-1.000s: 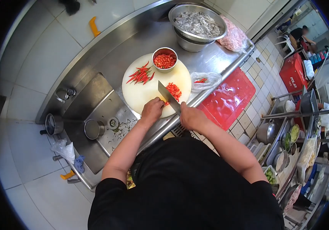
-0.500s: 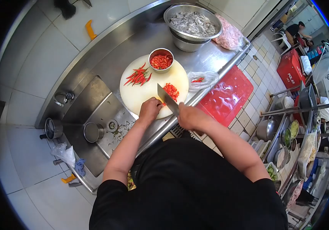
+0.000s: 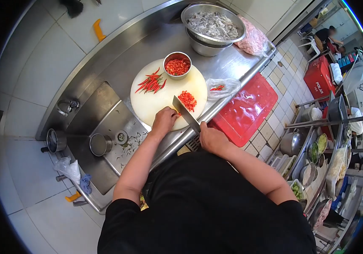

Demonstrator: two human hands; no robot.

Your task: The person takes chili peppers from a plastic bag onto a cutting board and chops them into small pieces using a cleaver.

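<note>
My right hand (image 3: 213, 139) is closed round the handle of a cleaver (image 3: 185, 114), its blade over the near part of a round white cutting board (image 3: 143, 103). My left hand (image 3: 165, 120) rests at the board's near edge with its fingers bent together on a small piece of red chili, just left of the blade. Chopped red chili (image 3: 187, 100) lies beyond the blade. Whole red chilies (image 3: 150, 82) are spread at the board's upper left, beside a steel bowl (image 3: 177, 66) of chopped chili.
A colander of pale seafood (image 3: 213, 25) and a bag of pink meat (image 3: 252, 37) stand at the back. A plastic bag (image 3: 224, 89) lies right of the board, a sink (image 3: 105, 106) left. Red lid (image 3: 249, 111) beyond the counter edge; a person (image 3: 324, 36) far off.
The view has shifted slightly, moving the board a little left in the picture. The cleaver blade has stayed close to my left fingers, with its handle end slightly lower.
</note>
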